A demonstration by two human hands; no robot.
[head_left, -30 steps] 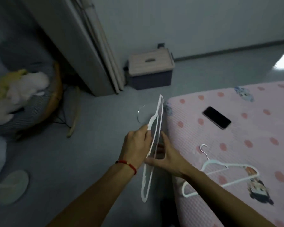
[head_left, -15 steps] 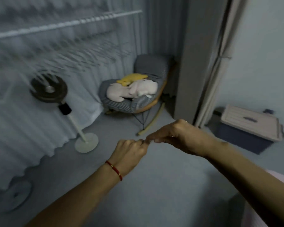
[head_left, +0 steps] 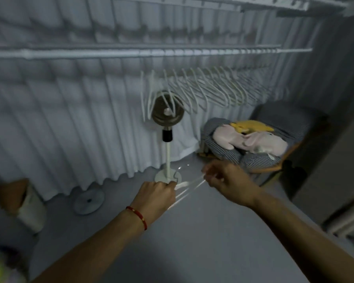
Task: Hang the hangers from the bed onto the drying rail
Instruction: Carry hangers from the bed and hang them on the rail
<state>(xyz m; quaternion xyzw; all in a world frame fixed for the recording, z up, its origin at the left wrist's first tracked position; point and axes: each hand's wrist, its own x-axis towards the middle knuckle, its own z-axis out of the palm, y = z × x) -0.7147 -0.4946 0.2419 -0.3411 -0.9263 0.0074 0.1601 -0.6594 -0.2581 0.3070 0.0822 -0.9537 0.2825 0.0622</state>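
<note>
Head view: left hand (head_left: 155,196) and right hand (head_left: 226,178) are pinching a blurred white hanger (head_left: 187,188) in curled fingers, well below the drying rail (head_left: 131,53), risking it slipping or snagging neighbouring hung hangers (head_left: 208,88).

view: head-worn, single | faces: forward and down | near: both hands (head_left: 192,186) | far: drying rail (head_left: 131,53), curtain (head_left: 70,119)
</note>
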